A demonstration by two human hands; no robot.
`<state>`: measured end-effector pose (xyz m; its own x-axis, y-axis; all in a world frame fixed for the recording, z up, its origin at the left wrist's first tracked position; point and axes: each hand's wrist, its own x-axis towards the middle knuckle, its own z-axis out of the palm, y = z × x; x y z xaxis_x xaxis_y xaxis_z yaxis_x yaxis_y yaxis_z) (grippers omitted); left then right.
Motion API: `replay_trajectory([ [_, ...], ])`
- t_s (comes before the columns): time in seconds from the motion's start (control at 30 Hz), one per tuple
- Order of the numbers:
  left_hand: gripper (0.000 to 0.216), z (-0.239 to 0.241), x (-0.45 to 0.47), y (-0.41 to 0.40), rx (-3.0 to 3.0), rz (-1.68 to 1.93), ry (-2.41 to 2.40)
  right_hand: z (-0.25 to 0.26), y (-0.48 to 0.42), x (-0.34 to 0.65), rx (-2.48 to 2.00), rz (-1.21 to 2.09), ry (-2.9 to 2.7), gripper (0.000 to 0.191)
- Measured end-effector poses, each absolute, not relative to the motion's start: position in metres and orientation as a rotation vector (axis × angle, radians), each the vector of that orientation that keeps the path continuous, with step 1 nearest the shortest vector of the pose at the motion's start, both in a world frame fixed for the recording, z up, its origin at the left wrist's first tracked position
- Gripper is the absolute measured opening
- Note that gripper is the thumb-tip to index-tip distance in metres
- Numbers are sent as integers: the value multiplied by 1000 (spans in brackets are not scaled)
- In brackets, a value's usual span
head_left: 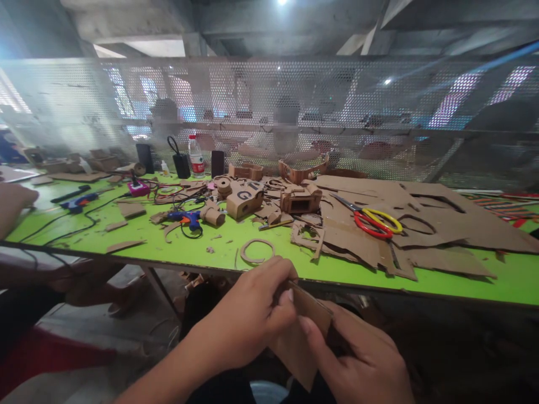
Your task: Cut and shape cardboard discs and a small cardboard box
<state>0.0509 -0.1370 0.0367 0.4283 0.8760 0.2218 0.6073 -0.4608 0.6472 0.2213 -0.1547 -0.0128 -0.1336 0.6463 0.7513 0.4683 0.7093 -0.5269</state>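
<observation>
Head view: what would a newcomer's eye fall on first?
Probably the bright green table across the middle, strewn with cardboard scraps. Then the red-and-yellow-handled scissors, lying on cardboard sheets at its right. In the foreground, in front of the table's near edge, the left hand and right hand hold a cardboard piece.

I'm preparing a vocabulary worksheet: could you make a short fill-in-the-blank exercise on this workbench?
The left hand and right hand hold a piece of brown ____.
The tabletop is bright ____.
The scissors have one red handle and one ____ handle.
The bottle has a ____ cap.

Missing words: cardboard; green; yellow; red.
</observation>
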Motion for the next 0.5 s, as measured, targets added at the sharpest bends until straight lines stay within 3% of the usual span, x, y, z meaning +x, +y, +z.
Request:
replay_trajectory([
  [0.33, 12, 25, 66, -133, 2138, 844, 1372, -20, -157, 213, -895, 53, -1736, 17],
  [0.5, 15, 32, 57, -137, 2128, 788, 1207, -19, -157, 221, -966, 259, -1732, 17],
])
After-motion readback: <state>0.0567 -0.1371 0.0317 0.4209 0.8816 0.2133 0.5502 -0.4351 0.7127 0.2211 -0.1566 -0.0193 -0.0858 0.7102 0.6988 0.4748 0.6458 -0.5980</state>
